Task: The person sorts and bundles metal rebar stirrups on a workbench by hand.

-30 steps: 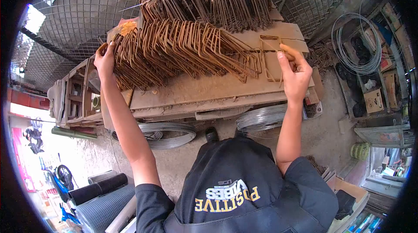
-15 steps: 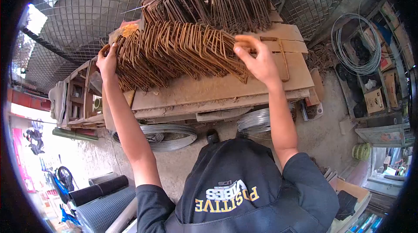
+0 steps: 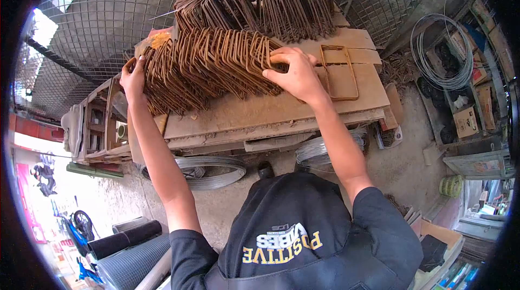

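Hands (image 3: 214, 76) on rusty wire frames (image 3: 211, 62), "POSITIVE VIBES" shirt (image 3: 292, 219)

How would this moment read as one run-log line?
Left hand: at row's left end; right hand: at row's right end; rusty wire frames: leaning in row; single frame: lying apart on cardboard

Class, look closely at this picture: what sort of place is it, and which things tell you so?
Probably a metal workshop or building-supply store: rusty bent metal frames packed in a row, a wire coil and rolled mesh.
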`<state>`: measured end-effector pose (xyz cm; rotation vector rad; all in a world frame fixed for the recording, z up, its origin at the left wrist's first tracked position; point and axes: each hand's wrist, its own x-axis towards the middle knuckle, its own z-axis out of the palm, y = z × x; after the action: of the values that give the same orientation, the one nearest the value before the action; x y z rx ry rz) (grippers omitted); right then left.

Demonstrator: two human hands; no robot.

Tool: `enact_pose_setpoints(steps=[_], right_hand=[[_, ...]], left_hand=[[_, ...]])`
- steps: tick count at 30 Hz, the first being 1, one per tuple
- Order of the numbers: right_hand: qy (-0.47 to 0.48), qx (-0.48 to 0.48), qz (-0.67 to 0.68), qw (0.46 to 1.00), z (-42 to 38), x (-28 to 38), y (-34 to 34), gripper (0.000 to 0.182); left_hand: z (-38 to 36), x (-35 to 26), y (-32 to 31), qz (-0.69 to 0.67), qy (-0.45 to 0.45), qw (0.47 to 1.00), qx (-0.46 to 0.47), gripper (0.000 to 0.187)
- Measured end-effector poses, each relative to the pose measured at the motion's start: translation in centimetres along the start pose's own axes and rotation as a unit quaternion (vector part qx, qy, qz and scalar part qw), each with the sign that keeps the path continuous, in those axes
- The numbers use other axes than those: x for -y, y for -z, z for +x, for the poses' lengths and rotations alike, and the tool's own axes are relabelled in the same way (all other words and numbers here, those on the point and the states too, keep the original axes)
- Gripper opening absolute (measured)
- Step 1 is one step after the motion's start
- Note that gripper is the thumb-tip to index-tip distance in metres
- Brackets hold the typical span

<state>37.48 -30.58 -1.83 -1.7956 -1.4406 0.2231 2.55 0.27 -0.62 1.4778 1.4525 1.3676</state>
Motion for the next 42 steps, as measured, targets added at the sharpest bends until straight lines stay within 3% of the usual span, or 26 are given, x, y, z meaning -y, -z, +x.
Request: enact_pose_setpoints(steps=[3, 8, 11, 14, 16, 19, 23, 34, 35, 37, 42], right_hand=[[-0.04, 0.007, -0.012, 0.999, -0.4, -0.1, -0.1, 0.053], [-0.017, -0.007, -0.041, 0.999, -2.8, -1.0, 2.6, 0.051], [-0.091, -0.042, 0.035, 0.994, -4.4, -3.8, 4.4, 0.051], [-0.105, -0.097, -0.022, 0.989, -6.8, -7.1, 6.4, 0.043], [-0.21, -0.151, -0.114, 0.959, -8.6, -8.6, 7.5, 0.038], [-0.247, -0.202, -0.203, 0.926, -10.8, -11.0, 7.8, 0.038], [-0.324, -0.163, -0.125, 0.923, -12.3, -12.0, 8.2, 0.035], [-0.209, -0.334, -0.079, 0.915, -11.0, -11.7, 7.2, 0.022], [-0.209, -0.334, -0.079, 0.916, -10.8, -11.3, 7.3, 0.022], [-0.115, -0.341, -0.052, 0.932, -10.4, -10.6, 7.3, 0.016], [-0.049, -0.311, -0.066, 0.947, -9.6, -9.2, 6.9, 0.016]], left_hand=[[0.5, 0.6, 0.0, -0.008, -0.013, 1.0, 0.006, 0.054], [1.0, 1.0, 0.2, 0.031, -0.035, 0.999, -0.002, 0.055], [0.6, 0.6, 0.2, 0.035, -0.025, 0.999, -0.004, 0.056], [-0.1, -0.1, 0.1, 0.004, -0.006, 1.0, 0.005, 0.055], [-0.7, -0.7, -0.1, -0.023, 0.005, 1.0, 0.001, 0.054], [0.3, 0.4, 0.1, -0.027, -0.012, 1.0, 0.0, 0.05], [0.0, 0.1, 0.0, -0.037, -0.001, 0.999, 0.009, 0.048], [-1.1, -1.0, -0.1, -0.06, -0.001, 0.998, 0.008, 0.046], [-1.2, -1.1, -0.2, -0.068, 0.004, 0.998, 0.011, 0.048], [-1.3, -1.3, 0.0, -0.058, 0.011, 0.998, 0.011, 0.049], [-1.6, -1.7, 0.0, -0.039, 0.019, 0.999, 0.007, 0.05]])
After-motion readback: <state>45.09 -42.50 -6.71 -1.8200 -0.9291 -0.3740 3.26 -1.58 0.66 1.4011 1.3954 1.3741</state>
